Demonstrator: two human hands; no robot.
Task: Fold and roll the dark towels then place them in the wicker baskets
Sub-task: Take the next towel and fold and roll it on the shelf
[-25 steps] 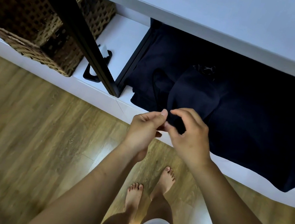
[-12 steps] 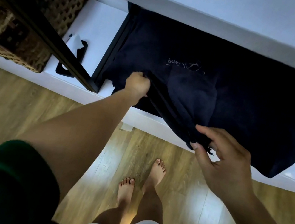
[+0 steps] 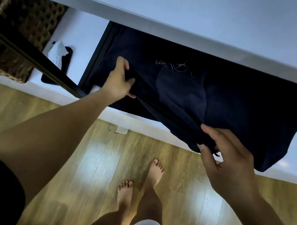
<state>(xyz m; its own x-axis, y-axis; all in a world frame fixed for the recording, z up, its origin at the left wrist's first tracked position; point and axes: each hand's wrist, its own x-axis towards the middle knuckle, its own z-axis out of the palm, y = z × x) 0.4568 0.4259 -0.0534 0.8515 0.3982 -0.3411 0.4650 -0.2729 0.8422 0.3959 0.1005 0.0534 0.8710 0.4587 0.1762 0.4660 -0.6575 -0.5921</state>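
Parting since a second ago, when they were pinching together at the near edge, both hands are now stretching a ridge of the dark towel [image 3: 244, 101] between them. That towel is lying spread on the white lower shelf [image 3: 83, 27], its near corner drooping over the front edge. The left hand [image 3: 118, 81] is gripping the ridge's far end with curled fingers; the right hand [image 3: 227, 166] is pinching its near end between thumb and fingertips. A wicker basket [image 3: 25, 31] is sitting on the shelf well to the left, behind a slanting black bar [image 3: 55, 72].
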